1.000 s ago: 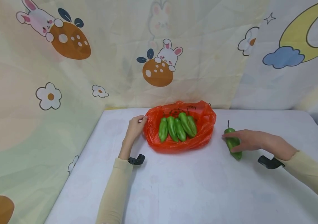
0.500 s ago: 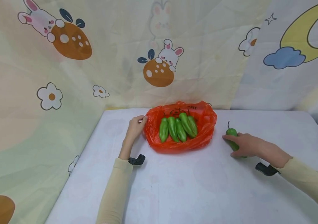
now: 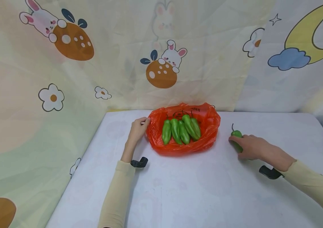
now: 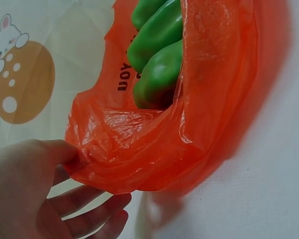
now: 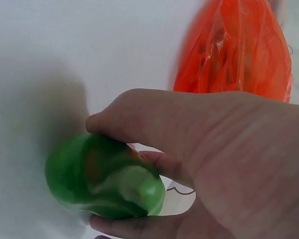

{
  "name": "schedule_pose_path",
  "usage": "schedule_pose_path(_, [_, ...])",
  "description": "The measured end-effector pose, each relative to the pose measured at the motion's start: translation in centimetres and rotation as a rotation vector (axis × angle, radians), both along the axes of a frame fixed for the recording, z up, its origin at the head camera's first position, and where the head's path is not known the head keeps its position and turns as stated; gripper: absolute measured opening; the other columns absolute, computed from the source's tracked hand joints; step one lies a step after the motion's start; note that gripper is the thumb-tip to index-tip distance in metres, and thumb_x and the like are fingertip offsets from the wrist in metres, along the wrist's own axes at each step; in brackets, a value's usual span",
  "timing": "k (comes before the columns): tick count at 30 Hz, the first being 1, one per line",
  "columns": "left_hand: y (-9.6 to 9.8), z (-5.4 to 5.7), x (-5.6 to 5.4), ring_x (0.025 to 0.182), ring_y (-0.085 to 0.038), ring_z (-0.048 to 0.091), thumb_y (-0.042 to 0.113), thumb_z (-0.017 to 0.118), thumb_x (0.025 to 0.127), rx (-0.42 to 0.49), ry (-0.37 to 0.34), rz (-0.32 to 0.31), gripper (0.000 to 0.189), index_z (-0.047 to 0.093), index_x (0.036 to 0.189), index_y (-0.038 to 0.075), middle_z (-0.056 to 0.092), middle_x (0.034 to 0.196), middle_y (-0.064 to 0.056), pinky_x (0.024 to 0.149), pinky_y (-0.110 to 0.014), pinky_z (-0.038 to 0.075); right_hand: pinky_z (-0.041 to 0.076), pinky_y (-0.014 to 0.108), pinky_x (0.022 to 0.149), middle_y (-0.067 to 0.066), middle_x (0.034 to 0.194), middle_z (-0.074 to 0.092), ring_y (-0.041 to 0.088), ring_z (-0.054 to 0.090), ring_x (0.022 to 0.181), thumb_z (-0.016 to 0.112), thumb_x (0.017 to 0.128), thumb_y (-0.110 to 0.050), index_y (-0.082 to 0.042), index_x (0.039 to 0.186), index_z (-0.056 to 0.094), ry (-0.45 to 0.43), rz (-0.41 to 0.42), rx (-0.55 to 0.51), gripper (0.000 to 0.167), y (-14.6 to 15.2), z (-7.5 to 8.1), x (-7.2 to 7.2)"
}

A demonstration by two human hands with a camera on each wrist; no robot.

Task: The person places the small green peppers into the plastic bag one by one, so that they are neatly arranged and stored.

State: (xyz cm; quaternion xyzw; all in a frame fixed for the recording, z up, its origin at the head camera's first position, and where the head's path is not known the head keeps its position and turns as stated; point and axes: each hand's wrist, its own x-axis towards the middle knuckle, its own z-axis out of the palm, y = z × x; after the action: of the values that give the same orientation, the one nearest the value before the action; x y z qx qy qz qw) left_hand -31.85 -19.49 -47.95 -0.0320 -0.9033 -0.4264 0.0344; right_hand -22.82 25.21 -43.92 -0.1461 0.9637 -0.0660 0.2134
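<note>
A red plastic bag (image 3: 210,139) lies with its mouth spread on the table, several green peppers (image 3: 184,131) side by side in it. At the bag's left edge my left hand (image 3: 136,129) pinches the plastic between thumb and forefinger; the left wrist view shows the crumpled rim (image 4: 109,149) there, the other fingers under it. To the right of the bag, my right hand (image 3: 254,147) grips a single green pepper (image 3: 236,134), its stem pointing away from me. In the right wrist view thumb and fingers lie on either side of this pepper (image 5: 102,174).
A white-covered table (image 3: 184,193) extends toward me in front of the bag. Behind it hangs a cloth backdrop (image 3: 207,63) printed with rabbits, flowers and a moon. A black wrist device (image 3: 270,172) is on the right arm, another (image 3: 139,162) on the left.
My right hand has moved down over the pepper's lower part and closed around it, and the pepper has shifted slightly right. The left hand stays at the bag's edge.
</note>
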Motion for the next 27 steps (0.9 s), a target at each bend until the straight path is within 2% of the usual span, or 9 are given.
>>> schedule_pose_path(6, [0.0,0.0,0.0,0.105,-0.026,0.068,0.039,0.049,0.104,0.002,-0.002,0.0,0.036,0.073,0.108,0.013,0.073,0.105,-0.009,0.092,-0.043,0.058,0.053,0.035,0.06,0.016,0.095,0.059,0.028,0.053,0.083,0.082,0.079,-0.019,-0.008,0.134,0.054,0.021,0.025,-0.005,0.064,0.2,0.3,0.0])
schedule_pose_path(14, [0.0,0.0,0.0,0.103,-0.026,0.069,0.039,0.05,0.104,0.004,-0.001,-0.003,0.036,0.073,0.108,0.012,0.074,0.105,-0.009,0.091,-0.044,0.058,0.049,0.032,0.058,0.012,0.091,0.057,0.026,0.051,0.081,0.079,0.08,-0.018,-0.01,0.137,0.052,-0.011,0.012,-0.016,0.064,0.4,1.2,-0.3])
schedule_pose_path(27, [0.1,0.0,-0.1,0.101,-0.025,0.07,0.038,0.05,0.104,0.016,0.001,-0.009,0.036,0.073,0.107,0.011,0.074,0.104,-0.009,0.089,-0.042,0.059,0.051,0.03,0.058,0.012,0.09,0.056,0.024,0.052,0.08,0.078,0.082,-0.018,-0.011,0.141,0.048,-0.057,-0.005,-0.038,0.067,0.7,2.3,-0.8])
